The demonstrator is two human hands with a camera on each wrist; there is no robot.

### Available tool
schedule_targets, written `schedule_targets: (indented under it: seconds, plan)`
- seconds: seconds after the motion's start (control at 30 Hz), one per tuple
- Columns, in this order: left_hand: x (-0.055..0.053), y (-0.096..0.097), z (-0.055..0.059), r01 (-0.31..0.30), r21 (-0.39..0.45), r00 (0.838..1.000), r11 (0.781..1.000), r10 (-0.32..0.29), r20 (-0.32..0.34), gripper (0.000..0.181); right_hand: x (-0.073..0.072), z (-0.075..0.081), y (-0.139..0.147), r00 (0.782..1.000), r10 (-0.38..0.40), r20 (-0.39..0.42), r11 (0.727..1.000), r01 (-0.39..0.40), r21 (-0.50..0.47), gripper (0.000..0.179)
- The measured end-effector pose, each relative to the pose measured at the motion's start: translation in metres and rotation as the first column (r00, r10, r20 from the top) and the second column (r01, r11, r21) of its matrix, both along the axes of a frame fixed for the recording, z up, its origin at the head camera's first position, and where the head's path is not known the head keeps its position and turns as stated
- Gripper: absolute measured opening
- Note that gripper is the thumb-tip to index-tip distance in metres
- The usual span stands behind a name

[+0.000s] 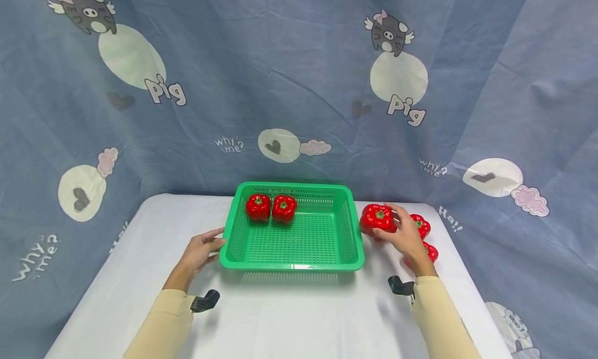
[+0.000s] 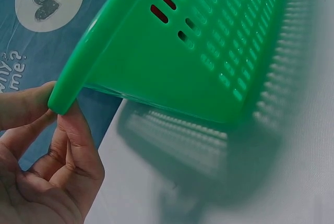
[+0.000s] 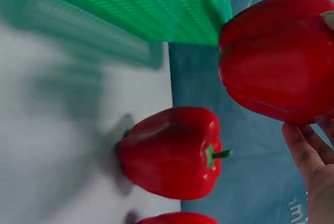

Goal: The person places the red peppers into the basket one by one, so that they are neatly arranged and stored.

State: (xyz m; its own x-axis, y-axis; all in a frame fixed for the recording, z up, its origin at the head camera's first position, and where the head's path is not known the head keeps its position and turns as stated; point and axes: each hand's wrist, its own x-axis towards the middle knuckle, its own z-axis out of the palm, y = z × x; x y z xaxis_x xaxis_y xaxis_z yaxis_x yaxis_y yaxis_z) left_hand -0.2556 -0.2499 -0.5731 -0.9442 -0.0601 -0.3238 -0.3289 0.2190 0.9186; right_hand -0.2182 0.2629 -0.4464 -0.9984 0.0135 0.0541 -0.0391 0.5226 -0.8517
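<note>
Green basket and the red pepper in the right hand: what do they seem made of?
The green basket looks like molded plastic, semi-gloss: evenly colored, smooth-rimmed, with regular slots through its walls. The red pepper in the right hand has a glossy, even skin with bright highlights; perhaps plastic or foam, though a real one isn't ruled out.

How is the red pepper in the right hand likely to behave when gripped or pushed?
The red pepper is probably stiff: no dent shows where the right hand grips it. Its glossy skin suggests it could be slippery. Its rounded, lobed sides suggest it might roll unevenly if pushed while lying down.
</note>
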Motion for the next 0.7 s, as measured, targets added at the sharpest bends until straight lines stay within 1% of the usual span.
schedule_targets:
  seconds: [0.03,0.13,0.17,0.2,0.23,0.27,0.33,0.4,0.53,0.6,0.7]
  plan:
    - [0.005,0.004,0.010,-0.015,-0.003,1.000,1.000,0.015,0.012,0.055,-0.002,0.002,-0.001,1.000,0.005,-0.002,1.000,-0.005,0.013,0.079]
    - [0.021,0.016,0.046,0.017,-0.004,1.000,1.000,-0.016,0.025,0.056,-0.008,0.006,-0.003,1.000,0.015,-0.017,0.998,-0.014,0.055,0.077]
    - [0.025,0.020,0.058,0.014,0.002,0.999,1.000,-0.014,0.035,0.055,-0.009,0.007,-0.004,1.000,0.017,-0.021,0.998,-0.015,0.061,0.076]
    - [0.028,0.024,0.066,0.020,0.007,0.999,1.000,-0.020,0.036,0.054,-0.011,0.008,-0.005,0.999,0.024,-0.030,0.997,-0.022,0.072,0.076]
    - [0.030,0.026,0.072,0.012,0.012,0.999,1.000,-0.012,0.042,0.053,-0.013,0.008,-0.006,0.999,0.031,-0.040,0.997,-0.028,0.078,0.075]
    - [0.032,0.028,0.077,0.022,0.016,0.999,1.000,-0.023,0.045,0.053,-0.015,0.009,-0.008,0.998,0.040,-0.049,0.996,-0.036,0.084,0.074]
    - [0.034,0.030,0.083,0.012,0.019,0.998,1.000,-0.013,0.062,0.052,-0.020,0.009,-0.012,0.997,0.060,-0.057,0.995,-0.055,0.080,0.073]
    - [0.034,0.030,0.085,0.009,0.016,0.998,1.000,-0.010,0.067,0.052,-0.024,0.009,-0.017,0.994,0.086,-0.067,0.995,-0.082,0.064,0.073]
    - [0.034,0.027,0.083,0.015,0.013,0.998,1.000,-0.016,0.063,0.052,-0.032,0.010,-0.028,0.991,0.108,-0.080,0.994,-0.107,0.023,0.071]
    - [0.034,0.026,0.082,0.012,0.014,0.998,1.000,-0.013,0.060,0.052,-0.036,0.010,-0.033,0.986,0.133,-0.098,0.991,-0.132,0.017,0.071]
    - [0.033,0.027,0.080,0.011,0.017,0.998,1.000,-0.012,0.058,0.052,-0.041,0.010,-0.039,0.983,0.154,-0.103,0.988,-0.152,0.019,0.070]
